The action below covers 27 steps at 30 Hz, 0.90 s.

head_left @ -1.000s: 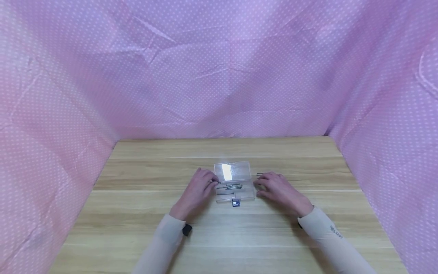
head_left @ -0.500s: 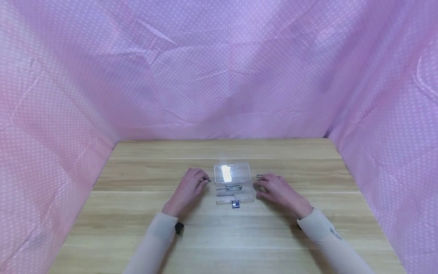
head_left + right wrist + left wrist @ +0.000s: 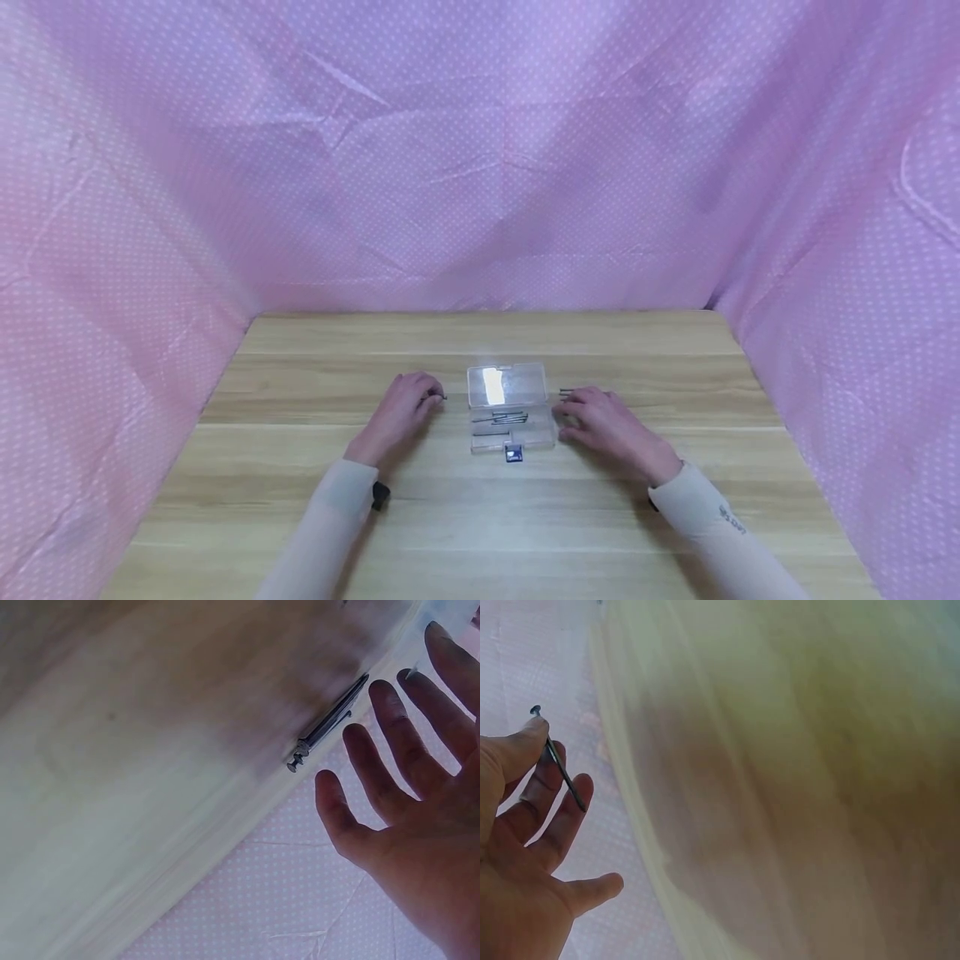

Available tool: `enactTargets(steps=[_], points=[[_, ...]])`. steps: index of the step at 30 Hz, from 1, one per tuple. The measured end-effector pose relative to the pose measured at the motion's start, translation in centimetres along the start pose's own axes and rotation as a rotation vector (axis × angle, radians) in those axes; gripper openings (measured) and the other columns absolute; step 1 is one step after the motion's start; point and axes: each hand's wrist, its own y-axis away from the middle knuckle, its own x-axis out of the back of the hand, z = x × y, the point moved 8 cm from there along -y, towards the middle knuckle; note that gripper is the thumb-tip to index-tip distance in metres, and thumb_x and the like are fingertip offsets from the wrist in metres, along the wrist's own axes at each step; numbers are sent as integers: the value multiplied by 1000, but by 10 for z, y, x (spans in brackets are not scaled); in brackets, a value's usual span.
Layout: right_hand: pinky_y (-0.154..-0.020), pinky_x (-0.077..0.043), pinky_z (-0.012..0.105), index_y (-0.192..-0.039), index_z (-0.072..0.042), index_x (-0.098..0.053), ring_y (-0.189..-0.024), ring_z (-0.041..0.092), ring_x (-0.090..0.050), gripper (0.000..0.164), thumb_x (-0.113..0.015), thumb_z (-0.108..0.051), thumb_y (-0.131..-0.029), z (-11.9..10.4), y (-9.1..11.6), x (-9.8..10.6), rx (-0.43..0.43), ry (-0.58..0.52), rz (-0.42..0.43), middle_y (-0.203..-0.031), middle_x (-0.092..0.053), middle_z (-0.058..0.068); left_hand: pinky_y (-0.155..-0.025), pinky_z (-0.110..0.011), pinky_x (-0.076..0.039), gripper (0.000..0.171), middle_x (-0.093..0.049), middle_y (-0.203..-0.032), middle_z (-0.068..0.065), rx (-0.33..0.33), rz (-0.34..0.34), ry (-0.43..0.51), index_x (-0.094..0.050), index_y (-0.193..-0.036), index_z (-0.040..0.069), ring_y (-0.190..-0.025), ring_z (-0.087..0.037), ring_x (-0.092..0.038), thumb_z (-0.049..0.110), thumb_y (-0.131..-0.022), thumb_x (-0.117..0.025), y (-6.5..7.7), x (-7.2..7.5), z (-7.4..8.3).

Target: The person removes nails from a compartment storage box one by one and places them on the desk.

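Observation:
A dark metal nail [image 3: 568, 775] is pinched between the thumb and fingers of my left hand [image 3: 393, 418], its flat head showing past the thumb in the left wrist view. That hand is to the left of a clear plastic box [image 3: 536, 437], whose lid [image 3: 525, 385] is tipped back. Inside the box lie several nails [image 3: 510, 419]. My right hand [image 3: 609, 429] is at the box's right side with fingers spread and loosely bent, holding nothing; whether it touches the box is hard to tell. More nails [image 3: 324, 726] lie on the table beside its fingers.
The box has a blue square label or latch [image 3: 513, 453] at its front. Underneath is a wood-grain table [image 3: 480, 525]. Pink dotted cloth [image 3: 480, 167] hangs behind and along both sides.
My left hand has moved left, away from the box, with the nail still in its fingers. The right hand has stayed beside the box. The head view has tilted slightly.

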Motion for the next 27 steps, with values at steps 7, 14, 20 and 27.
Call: enactTargets(steps=[7,14,20,27], points=[[-107,-45,64,-128,-13,-72,-129,38,-56,40,-78,-30,-93,1,-1,2,1,12,-2,-134,-66,15,-117,-69,-30,3,-71,-107,-6,0,-50,-19,-72,-100,12,-114,-31,-63,10,-98,-70,-7,-3,-10],[-107,-44,64,-130,-13,-72,-128,36,-55,41,-77,-32,-93,2,-1,1,-17,3,-11,-133,-66,13,-114,-78,-24,6,-71,-106,-7,7,-70,-58,-72,-94,10,-112,-33,-64,15,-98,-72,-13,-6,-17],[-108,-44,63,-130,-14,-71,-129,36,-55,41,-77,-32,-93,1,-1,-1,-16,-5,-16,-134,-65,13,-117,-74,-23,6,-69,-108,-7,58,-102,-74,-74,-98,9,-112,-33,-62,15,-97,-72,-11,-9,-25],[-111,-41,64,-131,-13,-70,-131,37,-54,42,-76,-32,-94,0,-1,-1,-26,-11,-28,-137,-64,15,-115,-66,-35,5,-69,-104,-6,38,-109,-82,-76,-95,9,-108,-32,-62,14,-94,-75,-11,-12,-27]])
